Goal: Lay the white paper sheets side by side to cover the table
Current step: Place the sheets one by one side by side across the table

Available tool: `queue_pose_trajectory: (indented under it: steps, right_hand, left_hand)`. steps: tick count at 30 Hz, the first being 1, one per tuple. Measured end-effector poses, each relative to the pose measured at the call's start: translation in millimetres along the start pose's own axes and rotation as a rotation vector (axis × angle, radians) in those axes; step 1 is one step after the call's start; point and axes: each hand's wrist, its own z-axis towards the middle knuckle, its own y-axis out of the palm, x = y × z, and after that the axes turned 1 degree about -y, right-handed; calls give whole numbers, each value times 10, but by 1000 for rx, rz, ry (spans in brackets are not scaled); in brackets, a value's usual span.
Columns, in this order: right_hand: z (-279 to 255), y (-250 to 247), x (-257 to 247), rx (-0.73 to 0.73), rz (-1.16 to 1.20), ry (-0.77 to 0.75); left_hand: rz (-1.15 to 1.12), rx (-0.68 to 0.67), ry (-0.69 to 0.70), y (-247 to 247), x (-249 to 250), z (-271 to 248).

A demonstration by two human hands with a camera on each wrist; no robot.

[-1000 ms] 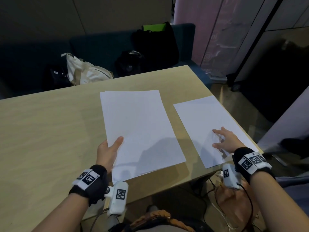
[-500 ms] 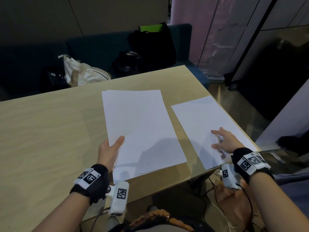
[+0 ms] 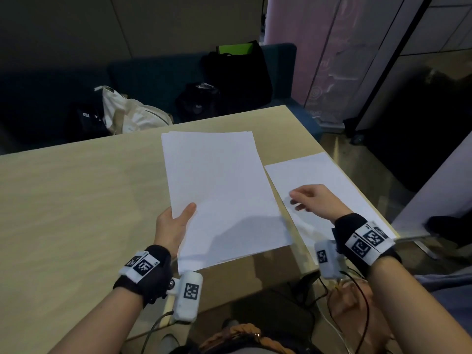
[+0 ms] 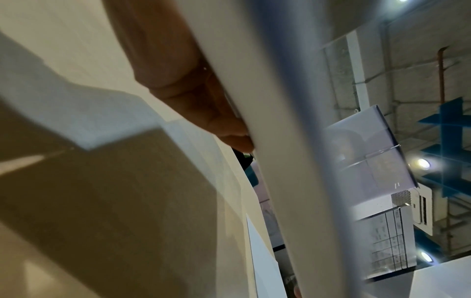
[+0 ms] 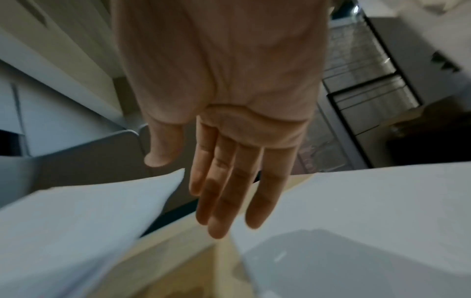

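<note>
- Progress: only 1 sheet [image 3: 319, 175] is lying on the table [image 3: 76, 200], most staying bare.
- My left hand [image 3: 173, 226] is pinching the stack [image 3: 219, 195]; my right hand [image 3: 314, 200] is hovering slack, empty.

This looks like an office or meeting area. A pale wood-grain table [image 3: 76, 200] stands before a dark blue upholstered bench [image 3: 158, 80] loaded with bags [image 3: 237, 75]; behind are plain wall panels [image 3: 178, 24], a glass partition [image 3: 332, 60], and exposed ceiling pipes and spotlights [image 4: 423, 163].

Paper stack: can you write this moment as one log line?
left hand: holds paper stack | right hand: open, above laid sheet | table: mostly uncovered
</note>
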Motion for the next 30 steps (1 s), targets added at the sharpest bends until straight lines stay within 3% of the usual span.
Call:
queue_pose_trajectory:
  steps: [3, 9, 23, 30]
  right_hand:
    - [33, 193, -251, -57, 59, -31]
    - [187, 391, -463, 158, 90, -69]
    - [637, 328, -659, 222, 163, -89]
    - [1229, 166, -837, 456, 281, -48]
  left_hand:
    - [-22, 9, 13, 11, 32, 20]
    - [-113, 74, 6, -54, 80, 88]
    - [-112, 152, 9, -203, 212, 331]
    - [-91, 217, 26, -352, 359, 536]
